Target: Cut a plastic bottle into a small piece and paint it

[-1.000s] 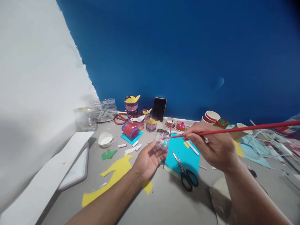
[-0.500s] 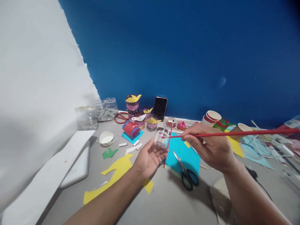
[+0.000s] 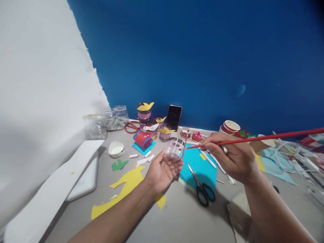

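Note:
My left hand (image 3: 164, 170) holds a clear plastic cup (image 3: 174, 148), tilted, with its fingers beneath and a faint pink band on its wall. Pinched in my right hand (image 3: 231, 158) is a long red paintbrush (image 3: 260, 137); its tip is at the cup's side, and whether it touches is hard to tell. Beyond the cup stand several decorated cups in pink and black, one with a yellow paper fish (image 3: 166, 130). A small pot of pink paint (image 3: 197, 136) lies behind the brush. Under the hands is a blue sheet (image 3: 199, 165) with black-handled scissors (image 3: 202, 189) at its edge.
A phone (image 3: 174, 116) leans on the blue wall. Clear plastic cups (image 3: 120, 114) and a white tray (image 3: 83, 182) are on the left, beside yellow paper scraps (image 3: 126, 184). Paper cups (image 3: 231, 126) and tangled white cables (image 3: 288, 152) lie at right.
My right hand has shifted slightly right with the brush, whose far end now points a little higher. The brush tip sits slightly lower on the cup. My left hand keeps its hold.

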Demonstrator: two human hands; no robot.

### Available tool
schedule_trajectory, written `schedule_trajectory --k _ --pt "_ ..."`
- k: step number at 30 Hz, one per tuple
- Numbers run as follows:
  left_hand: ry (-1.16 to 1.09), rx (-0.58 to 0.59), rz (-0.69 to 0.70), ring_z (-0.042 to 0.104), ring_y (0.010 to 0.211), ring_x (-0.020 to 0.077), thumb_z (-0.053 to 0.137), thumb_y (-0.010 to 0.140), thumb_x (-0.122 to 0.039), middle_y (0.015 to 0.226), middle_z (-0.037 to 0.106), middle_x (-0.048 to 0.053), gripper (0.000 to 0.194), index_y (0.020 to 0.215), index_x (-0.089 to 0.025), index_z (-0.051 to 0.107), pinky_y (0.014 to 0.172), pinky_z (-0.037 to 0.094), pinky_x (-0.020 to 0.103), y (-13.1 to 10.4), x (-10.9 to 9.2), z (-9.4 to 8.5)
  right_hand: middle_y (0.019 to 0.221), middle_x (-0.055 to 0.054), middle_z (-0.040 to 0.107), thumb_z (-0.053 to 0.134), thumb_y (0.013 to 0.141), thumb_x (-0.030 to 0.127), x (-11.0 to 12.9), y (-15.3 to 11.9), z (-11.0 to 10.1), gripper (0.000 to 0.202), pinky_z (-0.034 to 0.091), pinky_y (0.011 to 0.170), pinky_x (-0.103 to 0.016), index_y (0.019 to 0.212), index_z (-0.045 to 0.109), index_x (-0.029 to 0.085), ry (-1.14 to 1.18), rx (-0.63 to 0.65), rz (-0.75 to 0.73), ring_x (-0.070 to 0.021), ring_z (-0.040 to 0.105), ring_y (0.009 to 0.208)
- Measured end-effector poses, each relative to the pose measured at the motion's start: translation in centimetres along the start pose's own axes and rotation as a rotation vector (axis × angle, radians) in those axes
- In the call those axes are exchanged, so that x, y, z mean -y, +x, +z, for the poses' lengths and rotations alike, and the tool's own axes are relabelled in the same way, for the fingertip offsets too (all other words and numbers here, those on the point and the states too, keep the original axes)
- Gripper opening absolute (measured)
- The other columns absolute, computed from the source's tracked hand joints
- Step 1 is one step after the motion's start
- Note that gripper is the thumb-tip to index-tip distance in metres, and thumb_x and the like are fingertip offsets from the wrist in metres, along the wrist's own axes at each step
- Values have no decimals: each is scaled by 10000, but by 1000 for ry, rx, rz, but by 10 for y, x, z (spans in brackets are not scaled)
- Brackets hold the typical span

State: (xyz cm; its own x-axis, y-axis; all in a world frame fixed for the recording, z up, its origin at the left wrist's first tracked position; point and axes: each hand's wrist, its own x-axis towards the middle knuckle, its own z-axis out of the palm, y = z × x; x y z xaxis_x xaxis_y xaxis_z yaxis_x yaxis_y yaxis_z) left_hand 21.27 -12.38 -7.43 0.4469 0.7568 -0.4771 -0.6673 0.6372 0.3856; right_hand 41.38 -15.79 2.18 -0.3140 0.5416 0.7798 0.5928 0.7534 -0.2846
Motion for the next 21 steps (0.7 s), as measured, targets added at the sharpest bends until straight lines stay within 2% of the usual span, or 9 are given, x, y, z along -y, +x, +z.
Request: schedule_trajectory --k 2,8,12,16,21 --pt "-8 4 -11 763 703 246 418 1078 -391 803 759 189 498 875 -33 699 680 618 329 0 0 0 845 -17 743 634 998 164 -1 -1 0 79 567 695 -247 961 690 205 21 -23 9 -133 716 761" --pt "-49 39 -40 764 731 236 348 1093 -400 853 760 203 548 932 -14 701 664 612 306 -2 -3 1 843 -15 751 629 996 158 -8 -2 -4 105 576 705 -273 950 704 214 47 28 22 -149 721 775" --pt "-68 63 -42 764 738 233 333 1095 -392 857 760 205 555 958 -5 707 674 615 303 -3 -5 2 844 -13 747 624 986 127 -12 -5 -12 139 580 678 -274 972 722 224 68 5 36 -150 719 756" --pt "-71 72 -37 766 743 239 346 1089 -354 871 766 215 524 963 -1 712 689 620 311 -2 -4 1 891 -28 768 643 980 140 -10 -4 -10 130 593 704 -283 1023 731 224 101 -7 32 -166 739 810" --pt "-72 79 -35 769 743 242 330 1087 -345 869 766 224 536 966 14 710 685 621 314 -2 -5 0 789 -9 748 626 993 163 -9 -2 -15 152 570 640 -240 882 718 213 49 32 70 -132 709 702"
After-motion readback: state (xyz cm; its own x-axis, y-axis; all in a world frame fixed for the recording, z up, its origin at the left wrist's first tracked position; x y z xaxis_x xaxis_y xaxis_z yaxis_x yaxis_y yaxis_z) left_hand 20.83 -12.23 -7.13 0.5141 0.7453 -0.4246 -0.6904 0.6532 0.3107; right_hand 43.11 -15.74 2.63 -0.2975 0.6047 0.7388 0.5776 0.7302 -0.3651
